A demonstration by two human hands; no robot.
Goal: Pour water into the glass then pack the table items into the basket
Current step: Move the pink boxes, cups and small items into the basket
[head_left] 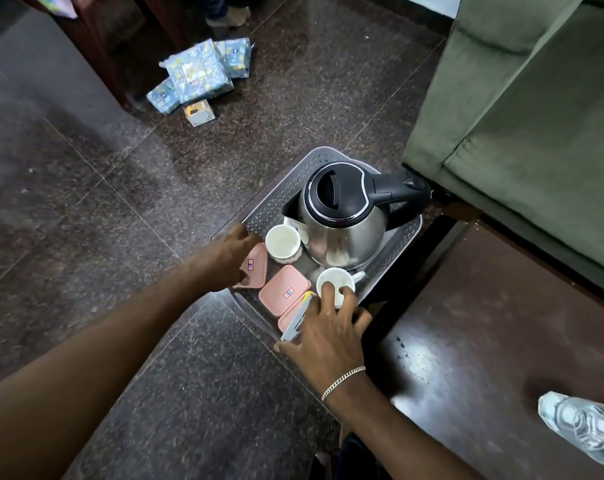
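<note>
A grey perforated basket stands on the dark floor. Inside it are a steel kettle with a black lid, a handleless white cup, a white mug and flat pink containers. My left hand is at the basket's left wall, gripping a tilted pink container. My right hand reaches into the near corner with its fingertips pinching the mug's rim. A silver and yellow utensil lies under that hand. A clear water bottle lies on the dark table.
A green sofa rises at the right, close behind the basket and table. Several blue patterned packets lie on the floor farther away, beside dark wooden furniture. Someone's foot shows at the top edge.
</note>
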